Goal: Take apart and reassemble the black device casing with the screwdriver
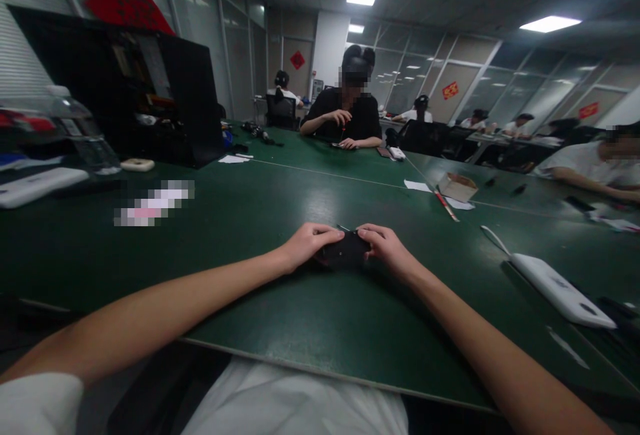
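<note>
Green table [200,275]: small black object [346,251] pinched between left hand [305,243], right hand [384,245].

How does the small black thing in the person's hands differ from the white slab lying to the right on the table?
The black object is dark, compact and gripped at both ends by the left hand and right hand. The white device is pale, longer and slimmer, and lies untouched, apart from both hands, with a white cable running from its far end. Both sit on the green table. What either one is cannot be told.
</note>
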Demonstrator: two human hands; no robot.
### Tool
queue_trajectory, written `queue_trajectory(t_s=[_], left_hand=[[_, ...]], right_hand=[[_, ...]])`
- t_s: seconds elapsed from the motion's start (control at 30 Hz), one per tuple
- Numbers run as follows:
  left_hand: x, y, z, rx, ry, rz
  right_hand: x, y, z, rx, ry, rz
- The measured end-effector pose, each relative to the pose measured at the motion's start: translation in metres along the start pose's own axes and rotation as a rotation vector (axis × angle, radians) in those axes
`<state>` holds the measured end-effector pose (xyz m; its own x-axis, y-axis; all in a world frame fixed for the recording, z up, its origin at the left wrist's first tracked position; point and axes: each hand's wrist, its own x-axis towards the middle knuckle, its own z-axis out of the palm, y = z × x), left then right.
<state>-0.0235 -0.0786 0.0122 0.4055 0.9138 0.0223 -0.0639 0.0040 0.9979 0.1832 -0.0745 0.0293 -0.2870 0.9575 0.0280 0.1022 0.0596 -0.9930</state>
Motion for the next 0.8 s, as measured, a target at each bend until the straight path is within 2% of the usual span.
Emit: queue_trajectory(t_s=[0.13, 0.2, 0.3, 0.43, 0.57, 0.8], left_hand=[[0.008, -0.002, -0.007, -0.183, 0.228, 0.067], [0.010, -0.004, -0.011, -0.315, 0.234, 0.119], [0.010, -0.008, -0.011, -0.374, 0.119, 0.170], [0.003, -0.016, 0.000, -0.188, -0.109, 0.187], [-0.003, -0.014, 0.006, -0.119, -0.174, 0.211], [-0.001, -0.009, -0.004, -0.062, -0.260, 0.191]], right_hand=[[-0.002, 0.006, 0.009, 0.130, -0.060, 0.081], [-0.005, 0.007, 0.016, 0.171, -0.081, 0.112], [-0.010, 0.007, 0.026, 0.240, -0.095, 0.149], [-0.015, 0.005, 0.034, 0.340, -0.131, 0.134], [-0.017, 0.009, 0.034, 0.316, -0.202, 0.095], [-0.018, 0.018, 0.033, 0.239, -0.318, 0.113]])
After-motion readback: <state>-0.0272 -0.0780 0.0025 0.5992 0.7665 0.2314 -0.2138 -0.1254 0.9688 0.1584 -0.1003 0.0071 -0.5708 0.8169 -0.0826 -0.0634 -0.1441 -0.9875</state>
